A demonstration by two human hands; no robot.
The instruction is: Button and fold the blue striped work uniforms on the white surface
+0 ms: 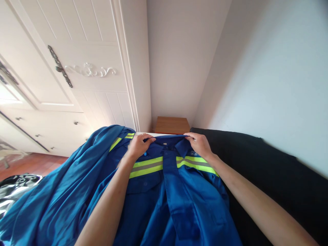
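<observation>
A blue work jacket with yellow-green and grey reflective bands across its chest is spread out in front of me. My left hand pinches the left end of its collar between thumb and fingers. At the collar's right end, my right hand has a similar pinch grip. The collar is stretched between both hands, with a small pale label inside the neck. Beside my left forearm lies more blue clothing with the same yellow-green strips; whether it is a separate garment I cannot tell.
Black cloth covers the right side up to the wall. A white wardrobe with dark handles stands at the left. Behind the collar is a brown wooden surface. Black-and-white patterned fabric lies at the lower left, near the reddish floor.
</observation>
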